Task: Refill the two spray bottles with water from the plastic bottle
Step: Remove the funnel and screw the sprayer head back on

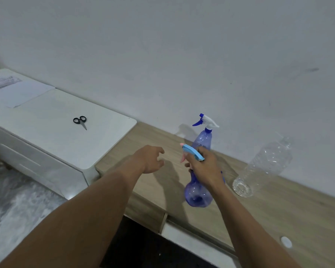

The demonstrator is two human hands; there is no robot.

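Head view: near spray bottle [197,194] is gripped at the neck by right hand [205,167]; left hand [150,159], relaxed and holding nothing, is held just left over bare counter [278,219], plastic bottle [267,163] right.

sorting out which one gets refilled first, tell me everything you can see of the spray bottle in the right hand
The held spray bottle is translucent blue plastic with a round base and a narrow neck. Its light blue spray head, with a pink trigger, is on. The right hand grips the neck. It stands roughly upright, base low over the wooden counter; contact unclear.
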